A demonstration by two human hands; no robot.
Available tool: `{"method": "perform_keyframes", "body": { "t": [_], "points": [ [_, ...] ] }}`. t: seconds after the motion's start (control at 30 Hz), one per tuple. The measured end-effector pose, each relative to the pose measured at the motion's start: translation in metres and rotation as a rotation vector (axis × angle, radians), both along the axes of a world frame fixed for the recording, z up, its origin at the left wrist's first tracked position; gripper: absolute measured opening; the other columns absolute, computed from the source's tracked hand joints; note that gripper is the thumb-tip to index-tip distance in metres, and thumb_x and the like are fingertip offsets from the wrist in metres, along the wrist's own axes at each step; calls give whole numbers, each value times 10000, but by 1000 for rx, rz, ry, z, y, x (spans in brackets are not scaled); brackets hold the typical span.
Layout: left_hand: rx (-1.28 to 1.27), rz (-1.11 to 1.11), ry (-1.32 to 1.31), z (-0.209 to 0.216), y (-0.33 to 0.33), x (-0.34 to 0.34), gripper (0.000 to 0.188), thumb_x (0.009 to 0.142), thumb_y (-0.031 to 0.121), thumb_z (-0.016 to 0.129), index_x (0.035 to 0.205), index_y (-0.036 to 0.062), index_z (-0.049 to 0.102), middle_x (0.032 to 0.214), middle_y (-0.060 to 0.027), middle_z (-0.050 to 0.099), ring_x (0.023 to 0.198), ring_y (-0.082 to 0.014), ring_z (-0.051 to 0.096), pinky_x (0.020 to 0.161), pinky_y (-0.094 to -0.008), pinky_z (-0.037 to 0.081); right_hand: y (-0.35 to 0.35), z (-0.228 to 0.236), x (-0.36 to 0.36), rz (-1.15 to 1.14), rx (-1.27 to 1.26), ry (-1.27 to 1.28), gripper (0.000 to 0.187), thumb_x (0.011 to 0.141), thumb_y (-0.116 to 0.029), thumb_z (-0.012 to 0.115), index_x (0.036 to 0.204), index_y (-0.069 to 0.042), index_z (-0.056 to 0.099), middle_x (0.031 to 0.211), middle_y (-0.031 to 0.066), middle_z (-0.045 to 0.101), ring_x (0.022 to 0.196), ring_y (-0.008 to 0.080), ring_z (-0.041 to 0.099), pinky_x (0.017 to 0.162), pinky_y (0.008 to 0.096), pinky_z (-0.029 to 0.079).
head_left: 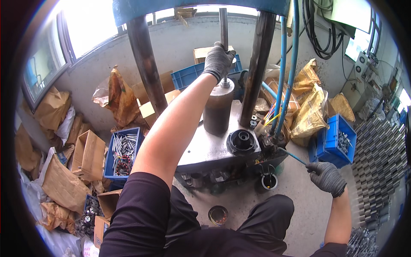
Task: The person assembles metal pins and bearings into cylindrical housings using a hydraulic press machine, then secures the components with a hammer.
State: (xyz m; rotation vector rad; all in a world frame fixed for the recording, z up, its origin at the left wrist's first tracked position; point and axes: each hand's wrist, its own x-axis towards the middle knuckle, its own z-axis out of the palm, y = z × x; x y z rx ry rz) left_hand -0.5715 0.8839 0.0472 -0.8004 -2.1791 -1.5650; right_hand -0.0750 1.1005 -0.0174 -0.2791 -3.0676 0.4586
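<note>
My left hand (219, 61), in a grey glove, reaches up and forward. Its fingers close around an upright metal rod (223, 25) that runs down to the top of a thick dark metal cylinder (216, 112). This cylinder stands on the steel table (199, 150) of a press, between two dark columns (147, 64). Low at the right, my right hand (328, 178), gloved alike, grips the end of a thin lever (293, 156) coming from the press's side. A black round flanged part (242, 141) lies on the table's right front corner.
Blue hoses (283, 81) run down beside the right column. At the left stand a blue bin (138, 145) of metal rods and a wooden box (88, 156). Another blue bin (336, 143) and stacked metal parts (379, 167) are at the right. Small pots (218, 215) sit on the floor.
</note>
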Motion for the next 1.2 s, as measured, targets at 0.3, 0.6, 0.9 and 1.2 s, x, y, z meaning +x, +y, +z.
{"method": "perform_keyframes", "body": {
  "t": [0.3, 0.6, 0.9, 1.2],
  "points": [
    [-45, -51, -40, 0, 7, 0, 361, 955, 290, 755, 1100, 3, 591, 913, -195, 739, 877, -356, 752, 806, -457, 593, 3, -12, 10, -12, -53, 44, 366, 807, -93, 655, 1151, -23, 757, 1025, 189, 772, 954, 362, 747, 886, 429, 593],
    [-40, -65, -1, -2, 8, -5, 366, 957, 293, 751, 1105, 3, 584, 911, -202, 744, 877, -363, 751, 822, -461, 591, -10, -32, 37, -59, -102, 53, 340, 798, -91, 639, 1107, -44, 773, 972, 204, 758, 927, 379, 734, 872, 438, 588],
    [-64, -68, 16, -1, 7, -9, 329, 972, 218, 735, 1125, 0, 542, 925, -156, 688, 858, -284, 725, 746, -409, 640, -13, -26, 40, -113, -125, -191, 300, 821, -167, 659, 1071, -54, 781, 971, 206, 754, 938, 385, 727, 869, 444, 580],
    [-49, -116, -33, 0, -3, -13, 337, 979, 132, 733, 1169, 0, 486, 970, -113, 623, 855, -185, 698, 713, -336, 691, -5, -41, 40, 67, -24, -297, 308, 818, -171, 675, 1090, -73, 780, 1037, 208, 758, 985, 366, 727, 884, 430, 579]
  ]
}}
